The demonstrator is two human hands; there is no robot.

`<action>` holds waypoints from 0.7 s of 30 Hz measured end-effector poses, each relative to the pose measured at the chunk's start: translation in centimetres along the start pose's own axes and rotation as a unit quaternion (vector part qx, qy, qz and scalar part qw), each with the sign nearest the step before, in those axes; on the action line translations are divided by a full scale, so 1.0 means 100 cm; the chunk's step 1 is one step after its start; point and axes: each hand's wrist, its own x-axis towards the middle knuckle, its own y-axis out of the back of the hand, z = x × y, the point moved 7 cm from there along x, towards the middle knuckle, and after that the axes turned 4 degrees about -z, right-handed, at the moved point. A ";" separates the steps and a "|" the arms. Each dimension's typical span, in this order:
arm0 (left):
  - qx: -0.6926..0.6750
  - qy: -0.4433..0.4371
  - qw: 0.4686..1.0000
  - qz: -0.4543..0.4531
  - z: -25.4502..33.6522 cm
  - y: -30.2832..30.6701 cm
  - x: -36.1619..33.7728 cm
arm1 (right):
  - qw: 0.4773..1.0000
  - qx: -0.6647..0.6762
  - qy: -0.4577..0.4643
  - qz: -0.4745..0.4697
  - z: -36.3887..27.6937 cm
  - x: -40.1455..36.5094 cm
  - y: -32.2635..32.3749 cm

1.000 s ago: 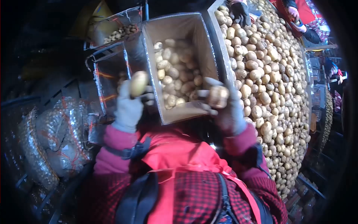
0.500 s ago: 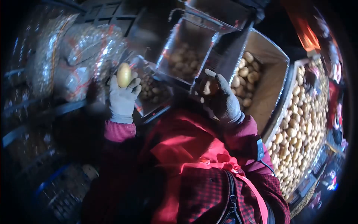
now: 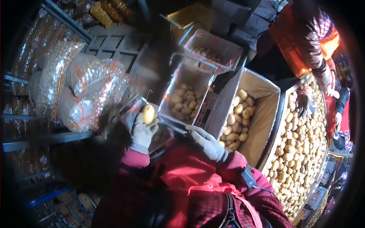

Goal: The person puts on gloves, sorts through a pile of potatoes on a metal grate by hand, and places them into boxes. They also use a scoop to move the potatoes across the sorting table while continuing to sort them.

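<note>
One pale, oblong potato point(image 3: 148, 114) shows in the head view, held up in the gloved left hand point(image 3: 142, 133), well to the left of the brown-lined box point(image 3: 264, 117), the landmark for every place that follows. The left fingers are bent about the potato's lower part, gripping it, while its upper face is uncovered. Its long axis runs roughly in line with the left forearm, pointing away from the body, and it lies at the far end of that hand, by the fingertips.

The gloved right hand point(image 3: 209, 144) is the nearer of the two to the box, just left of its near end. Its back faces the camera, and its fingers stretch left, towards the potato but well apart from it. Whether they pinch anything underneath cannot be told.

Left of the box stands a film-lined crate point(image 3: 197, 76) with potatoes in it; farther left, a smaller lined bin point(image 3: 129, 117) lies partly behind the left hand. Bulging clear sacks point(image 3: 93, 95) are farthest left. Right of the box spreads a heap of loose potatoes point(image 3: 292, 155), where a co-worker's dark-gloved hand point(image 3: 303, 104) rests among them.
</note>
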 end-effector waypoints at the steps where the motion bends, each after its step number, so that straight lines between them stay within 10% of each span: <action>1: 0.002 0.001 1.000 0.004 -0.003 -0.016 0.012 | 1.000 0.012 0.003 0.014 -0.011 -0.011 0.007; 7: 0.073 0.068 0.987 -0.126 0.009 -0.123 0.099 | 0.976 0.168 -0.028 0.138 -0.040 -0.080 0.041; 11: 0.131 -0.065 0.954 -0.261 0.078 -0.248 0.211 | 0.969 0.151 0.023 0.195 -0.030 -0.115 0.063; 14: 0.143 -0.271 0.942 -0.135 0.118 -0.347 0.223 | 0.957 0.168 0.039 0.234 -0.023 -0.133 0.069; 21: 0.270 -0.179 0.913 -0.246 -0.043 -0.361 0.177 | 0.923 0.260 0.089 0.268 -0.010 -0.165 0.079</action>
